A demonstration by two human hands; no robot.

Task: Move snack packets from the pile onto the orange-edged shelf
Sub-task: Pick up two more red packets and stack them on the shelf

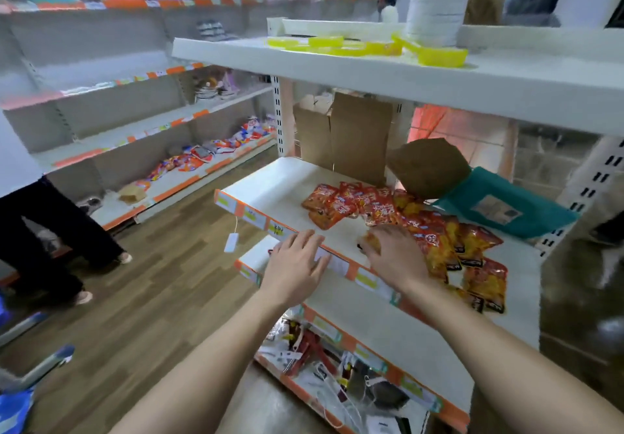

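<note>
Glossy red-and-orange foil snack packets (435,238) lie heaped on the right of the white orange-edged shelf (270,190). Brown cardboard boxes (358,133) and a teal bag (506,204) sit behind. The left hand (297,265) rests flat and relaxed on the shelf's near edge. The right hand (395,258) curls around one orange packet (371,243) at the pile's near left.

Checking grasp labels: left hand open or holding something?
Open. The left hand lies flat, fingers straight, on the front edge of the shelf, holding nothing.
</note>
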